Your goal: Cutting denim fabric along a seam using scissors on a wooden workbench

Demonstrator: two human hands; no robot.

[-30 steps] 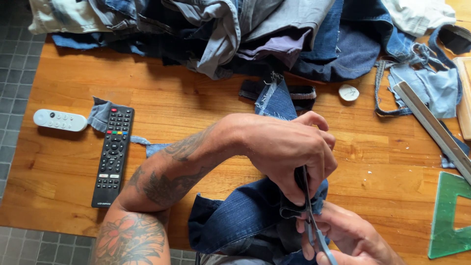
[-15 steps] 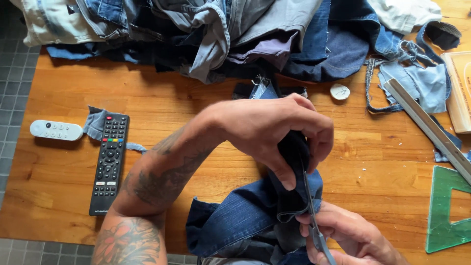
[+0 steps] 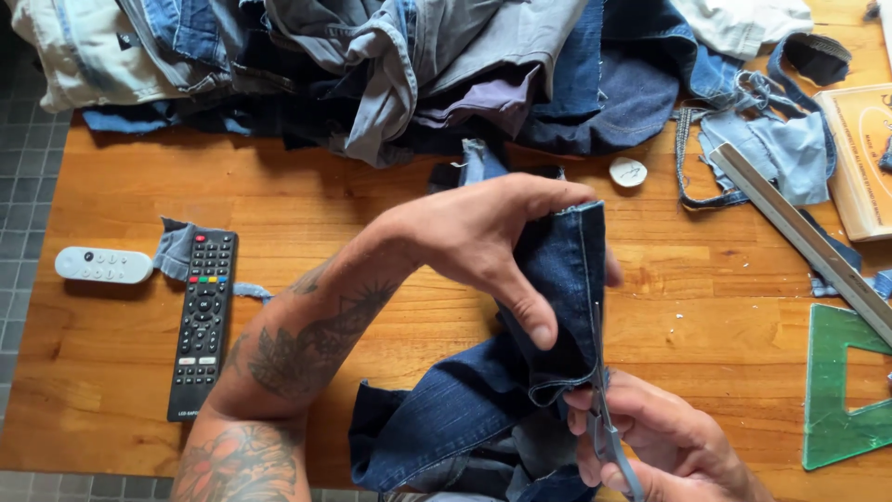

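Note:
My left hand [image 3: 492,246] grips a dark blue denim piece [image 3: 557,297] and holds its hemmed end upright above the wooden table [image 3: 372,223]. The rest of the denim hangs down toward me, bunched at the bottom centre. My right hand [image 3: 660,446] sits below it at the lower right, closed on a pair of grey scissors [image 3: 609,432]. The scissor blades point up along the right edge of the denim, at its seam. The tips are partly hidden against the fabric.
A large heap of jeans and denim scraps [image 3: 418,65] fills the table's far side. A black remote [image 3: 200,325] and a small white remote [image 3: 102,265] lie at the left. A metal ruler [image 3: 799,237], a green set square [image 3: 846,390], a wooden box [image 3: 869,158] and a round white chalk piece [image 3: 629,172] are at the right.
My left hand has lifted and opened out the denim, raising its hemmed end. The scissors have stayed low at the fabric's right edge.

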